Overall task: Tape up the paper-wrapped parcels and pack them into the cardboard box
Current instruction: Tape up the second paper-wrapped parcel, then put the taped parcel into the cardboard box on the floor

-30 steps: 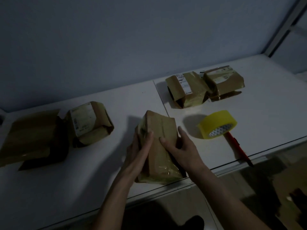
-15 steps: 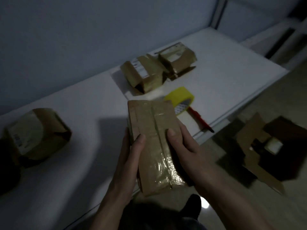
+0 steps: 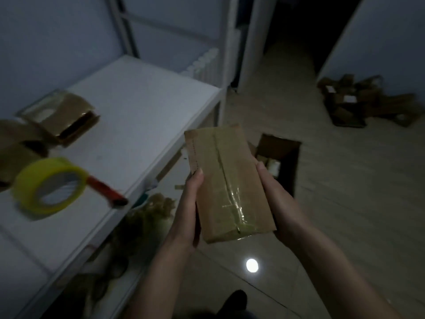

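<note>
A white bench (image 3: 142,116) runs along the wall. A red pen (image 3: 105,188) lies near its front edge. Under the bench sits a heap of crumpled brownish wrapping (image 3: 147,217), dim and blurred. A bright round light spot (image 3: 251,265) shines on the tiled floor (image 3: 345,215). A pile of flattened cardboard scraps (image 3: 368,101) lies on the floor by the far wall.

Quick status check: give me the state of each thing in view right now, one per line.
taped parcel: sealed with clear tape, held in the air between both hands
left hand: grips the parcel's left edge
right hand: grips its right edge
cardboard box: open, on the floor
tape roll: on the table
open parcel: unsealed, on the table
</note>
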